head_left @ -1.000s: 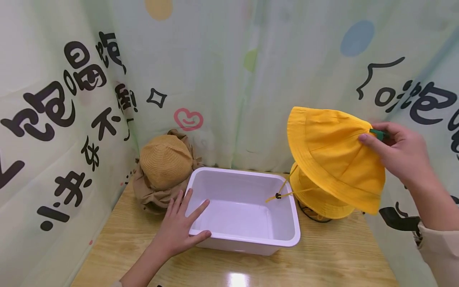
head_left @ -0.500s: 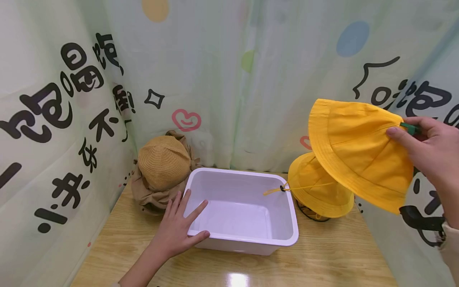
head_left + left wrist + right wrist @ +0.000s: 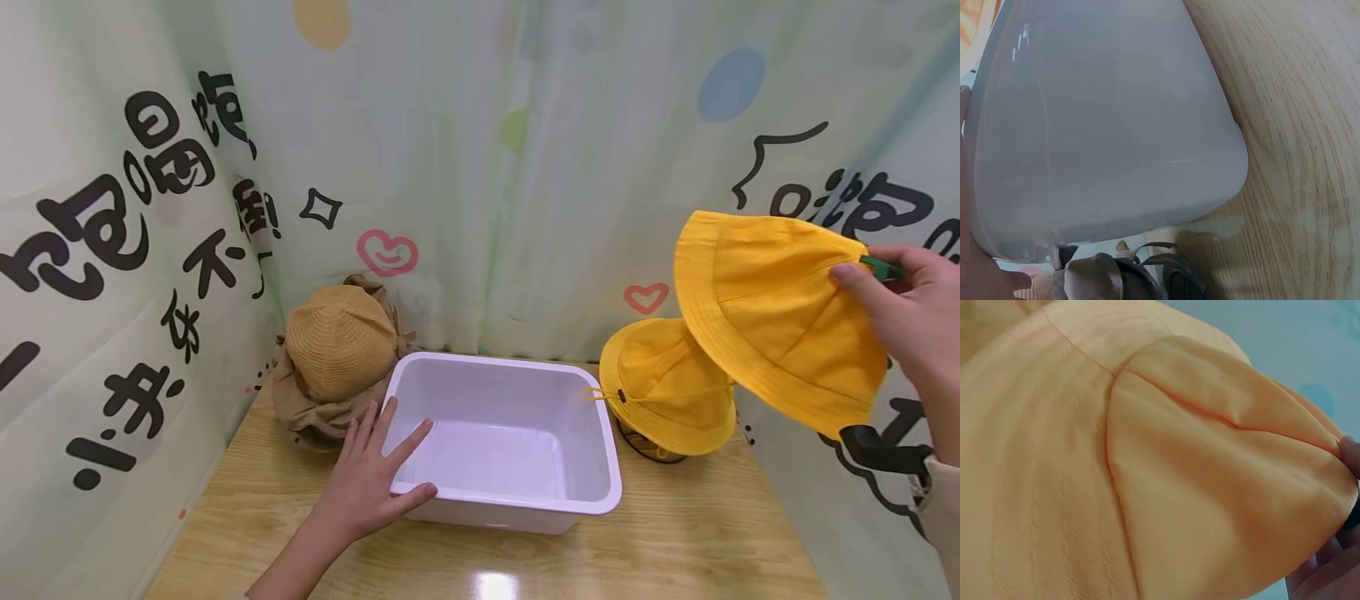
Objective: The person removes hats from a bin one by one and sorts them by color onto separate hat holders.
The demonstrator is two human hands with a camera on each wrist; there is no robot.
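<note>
My right hand (image 3: 911,304) pinches a yellow bucket hat (image 3: 787,321) by its crown tip, beside a small green tab (image 3: 881,268), and holds it in the air at the right. The hat's brim faces left, and its panels fill most of the right wrist view. Below it a second yellow hat (image 3: 667,387) rests on a dark wire stand (image 3: 648,450), its cord and black toggle lying on the brim. My left hand (image 3: 378,475), fingers spread, rests on the near left corner of a white plastic tub (image 3: 517,503).
Behind the tub's left side, a tan woven hat (image 3: 341,340) sits on top of brown fabric hats (image 3: 318,417). All stand on a wood-grain table (image 3: 637,558). A printed curtain (image 3: 450,167) encloses the back and sides.
My right hand has carried the held hat to the right, away from the tub. The lower hat's cord has slid from over the tub onto the brim. The left hand stays on the tub.
</note>
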